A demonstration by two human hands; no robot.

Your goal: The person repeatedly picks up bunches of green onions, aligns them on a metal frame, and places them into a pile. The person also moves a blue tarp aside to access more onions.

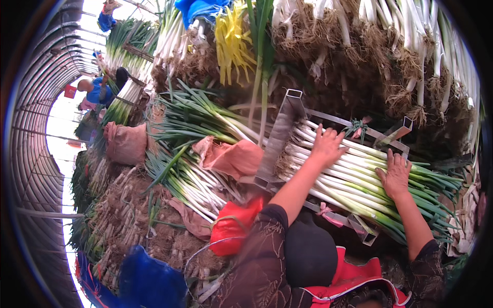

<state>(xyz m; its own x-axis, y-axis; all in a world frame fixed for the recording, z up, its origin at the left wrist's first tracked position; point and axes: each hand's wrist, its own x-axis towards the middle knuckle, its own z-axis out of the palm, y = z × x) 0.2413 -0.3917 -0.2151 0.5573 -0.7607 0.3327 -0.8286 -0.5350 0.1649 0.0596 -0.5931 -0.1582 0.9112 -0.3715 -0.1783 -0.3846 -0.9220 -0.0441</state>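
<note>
A layer of long green onions (346, 169) lies side by side in a metal frame (279, 134) made of square tubing. Their roots meet the frame's upright end plate, and the green leaves stick out past the other end. My left hand (327, 146) rests flat on the white stalks near the root end, fingers spread. Farther along, where white turns to green, my right hand (396, 175) lies on the stalks with its fingers apart. Green and pink ties (358, 128) are wrapped on the frame's far rail, and a pink ribbon (327, 213) hangs on the near rail.
Tall stacks of rooted onions (404, 57) stand beyond the frame. Yellow strips (233, 42) hang near a blue cloth (200, 9). Loose onions (192, 181), pink sacking (235, 156) and a red bag (235, 227) lie left. A person in blue (98, 90) is farther off.
</note>
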